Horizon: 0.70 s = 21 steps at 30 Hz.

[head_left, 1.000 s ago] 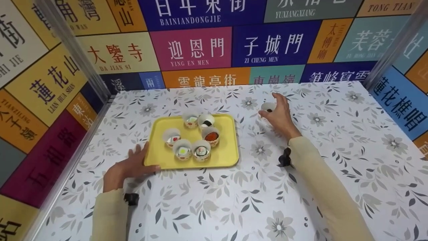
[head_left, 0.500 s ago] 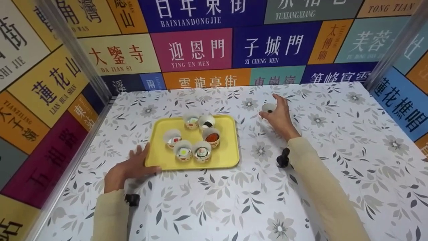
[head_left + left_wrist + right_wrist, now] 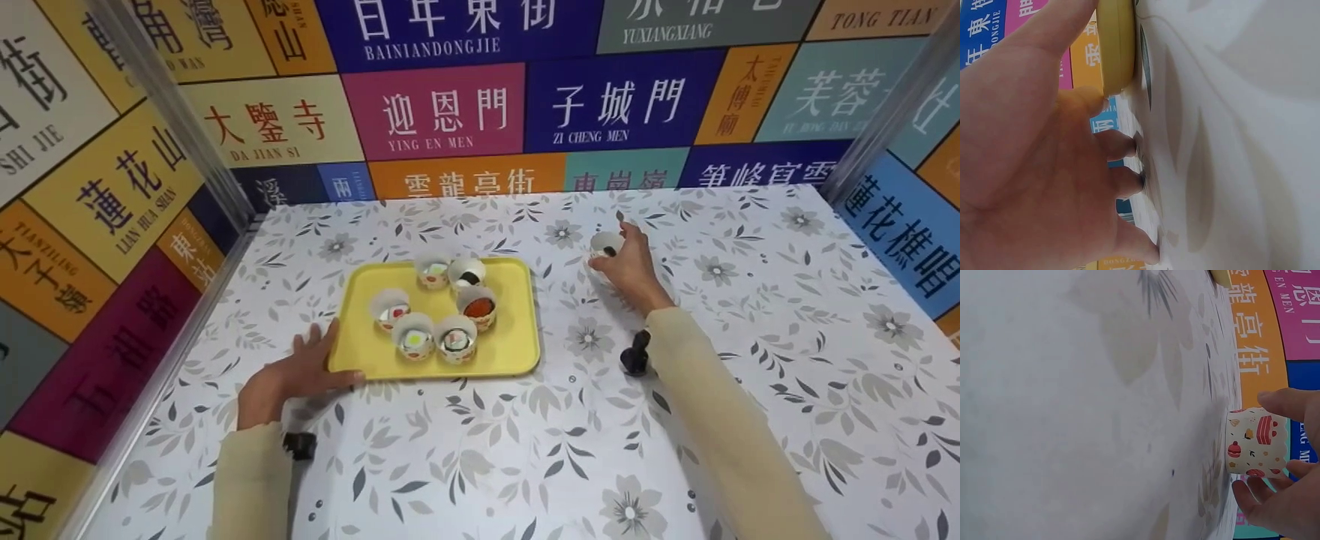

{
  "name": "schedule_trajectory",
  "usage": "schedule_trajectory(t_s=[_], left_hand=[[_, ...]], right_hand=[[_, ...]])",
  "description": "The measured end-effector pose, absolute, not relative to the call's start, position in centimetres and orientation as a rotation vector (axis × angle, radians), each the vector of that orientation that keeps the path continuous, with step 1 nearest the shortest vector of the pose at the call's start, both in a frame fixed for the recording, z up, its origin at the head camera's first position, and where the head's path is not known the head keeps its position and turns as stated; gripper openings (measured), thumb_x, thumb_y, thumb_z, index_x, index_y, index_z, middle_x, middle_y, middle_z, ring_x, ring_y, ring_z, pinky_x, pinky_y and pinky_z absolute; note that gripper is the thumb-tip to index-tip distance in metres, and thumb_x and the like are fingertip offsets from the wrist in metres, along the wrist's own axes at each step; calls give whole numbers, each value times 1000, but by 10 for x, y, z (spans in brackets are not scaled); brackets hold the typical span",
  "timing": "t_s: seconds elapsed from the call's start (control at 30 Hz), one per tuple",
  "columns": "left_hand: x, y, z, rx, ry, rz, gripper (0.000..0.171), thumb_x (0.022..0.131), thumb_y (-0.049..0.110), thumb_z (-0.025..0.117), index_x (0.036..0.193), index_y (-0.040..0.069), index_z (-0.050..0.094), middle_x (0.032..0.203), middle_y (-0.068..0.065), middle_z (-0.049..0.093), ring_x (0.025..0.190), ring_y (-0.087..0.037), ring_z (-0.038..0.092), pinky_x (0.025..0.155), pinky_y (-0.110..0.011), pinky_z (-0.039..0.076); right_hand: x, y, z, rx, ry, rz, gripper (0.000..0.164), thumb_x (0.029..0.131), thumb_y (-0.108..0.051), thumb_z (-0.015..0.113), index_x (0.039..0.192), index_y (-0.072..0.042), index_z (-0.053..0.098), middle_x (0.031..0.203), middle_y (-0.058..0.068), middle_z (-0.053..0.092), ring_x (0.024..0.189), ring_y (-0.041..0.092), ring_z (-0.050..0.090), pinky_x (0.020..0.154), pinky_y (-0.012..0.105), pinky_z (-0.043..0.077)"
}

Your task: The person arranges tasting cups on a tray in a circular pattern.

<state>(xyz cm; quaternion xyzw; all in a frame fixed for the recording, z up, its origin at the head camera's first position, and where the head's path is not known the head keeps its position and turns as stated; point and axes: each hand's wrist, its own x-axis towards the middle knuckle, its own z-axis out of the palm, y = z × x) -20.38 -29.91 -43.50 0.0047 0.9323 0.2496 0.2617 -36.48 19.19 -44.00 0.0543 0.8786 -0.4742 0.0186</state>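
Observation:
A yellow tray (image 3: 510, 330) lies on the patterned tabletop, bearing several paper baking cups (image 3: 416, 346) with sushi-like pieces in them. At its near left corner is my left hand (image 3: 292, 371), fingers spread; the thumb lies along the near edge. In the left wrist view, the other fingertips touch the tabletop beside the tray's yellow rim (image 3: 1117, 50). To the right of the tray, my right hand (image 3: 634, 270) holds another paper baking cup (image 3: 602, 244) with something dark inside. The right wrist view has this dessert-printed cup (image 3: 1255, 441) upright between thumb and fingers.
White cloth (image 3: 480, 457) with grey flowers and leaves covers the table. Colourful panels with printed characters (image 3: 450, 109) stand along the back and both sides. Black wrist devices (image 3: 636, 354) sit at both sleeves.
My right fingers have lowered slightly and come closer around the paper baking cup. The left hand stays at the tray's corner, and the cups on the tray keep their places.

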Motion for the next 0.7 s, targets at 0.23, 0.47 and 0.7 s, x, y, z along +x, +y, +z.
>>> schedule_trajectory(t_s=[0.23, 0.47, 0.7], left_hand=[[-204, -300, -435, -9, 2520, 683, 121, 84, 69, 65, 160, 14, -12, 165, -24, -21, 149, -50, -22, 119, -71, -4], [-205, -299, -435, -5, 2518, 687, 120, 85, 68, 65, 160, 14, -12, 164, -24, -21, 149, -50, -22, 119, -71, -4], [-203, -300, -434, 49, 2528, 710, 119, 88, 62, 65, 160, 8, -12, 163, -30, -20, 147, -55, -21, 118, -73, -1]], right_hand=[[-366, 191, -440, 234, 2724, -1450, 88, 92, -11, 67, 160, -2, 12, 164, 22, 21, 151, 37, 28, 124, 49, 26], [-366, 191, -441, 241, 2760, -1426, 85, 92, -11, 68, 159, -1, 16, 163, 22, 25, 150, 37, 29, 124, 48, 27], [-364, 187, -436, 183, 2751, -1432, 84, 93, -14, 67, 159, -2, 17, 160, 24, 28, 146, 37, 35, 121, 49, 31]])
